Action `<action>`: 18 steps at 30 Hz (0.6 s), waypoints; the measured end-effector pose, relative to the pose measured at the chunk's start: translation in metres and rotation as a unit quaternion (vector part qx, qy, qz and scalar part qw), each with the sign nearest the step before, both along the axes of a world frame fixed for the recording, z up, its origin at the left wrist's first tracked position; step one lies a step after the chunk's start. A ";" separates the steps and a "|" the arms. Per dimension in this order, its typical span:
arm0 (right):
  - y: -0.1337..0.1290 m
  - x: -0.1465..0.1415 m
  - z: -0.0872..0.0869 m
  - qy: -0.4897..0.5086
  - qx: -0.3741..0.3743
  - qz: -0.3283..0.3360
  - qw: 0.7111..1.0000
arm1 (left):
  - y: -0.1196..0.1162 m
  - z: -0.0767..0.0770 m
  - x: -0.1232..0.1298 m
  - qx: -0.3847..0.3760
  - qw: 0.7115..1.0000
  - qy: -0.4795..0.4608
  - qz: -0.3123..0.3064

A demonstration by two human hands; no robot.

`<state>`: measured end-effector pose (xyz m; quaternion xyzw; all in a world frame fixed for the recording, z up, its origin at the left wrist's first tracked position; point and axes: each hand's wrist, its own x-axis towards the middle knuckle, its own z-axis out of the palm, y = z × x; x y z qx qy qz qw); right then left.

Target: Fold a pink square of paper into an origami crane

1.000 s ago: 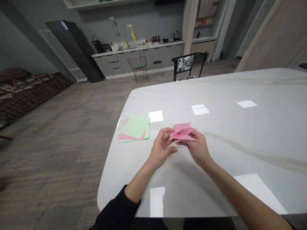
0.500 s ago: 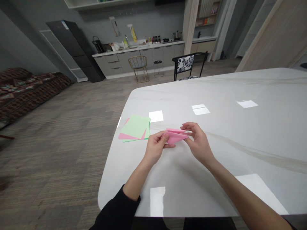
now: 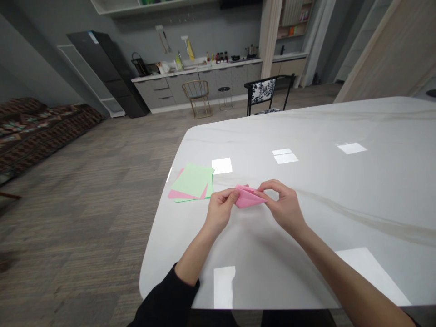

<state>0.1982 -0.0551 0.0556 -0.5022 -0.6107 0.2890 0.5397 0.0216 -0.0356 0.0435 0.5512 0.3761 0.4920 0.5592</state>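
A folded piece of pink paper (image 3: 248, 200), tapering to a point on the right, is held up over the white table (image 3: 286, 268). My left hand (image 3: 220, 206) pinches its left end, thumb in front and the other fingers mostly hidden behind. At the pointed right end, my right hand (image 3: 282, 200) has thumb and fingertips closed on the paper's upper layers. A narrow gap shows between the folds along the top. To the left of my left hand lies a loose pile of light green paper (image 3: 192, 179) with pink paper (image 3: 185, 194) sticking out beneath.
Bright light reflections lie on the glossy tabletop. Beyond its far edge stands a black chair with a patterned back (image 3: 264, 91). Farther off are a gold wire chair (image 3: 197, 93), a stool (image 3: 225, 93) and a kitchen counter (image 3: 163, 84). The table's rounded left edge is near the paper pile.
My right hand's fingers have come together and closed on the paper's right end. The paper's layers sit closer together, and my left fingers have tucked behind it.
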 end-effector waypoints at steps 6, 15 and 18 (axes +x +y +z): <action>0.004 0.003 0.000 0.042 -0.071 0.023 0.996 | -0.002 -0.002 0.001 -0.014 0.999 -0.031 0.023; 0.005 0.002 -0.003 0.091 -0.100 0.021 0.991 | -0.003 -0.007 0.004 -0.033 0.991 -0.048 0.123; 0.004 0.003 -0.003 0.081 -0.093 0.023 0.992 | -0.002 -0.009 0.004 -0.049 0.989 -0.045 0.135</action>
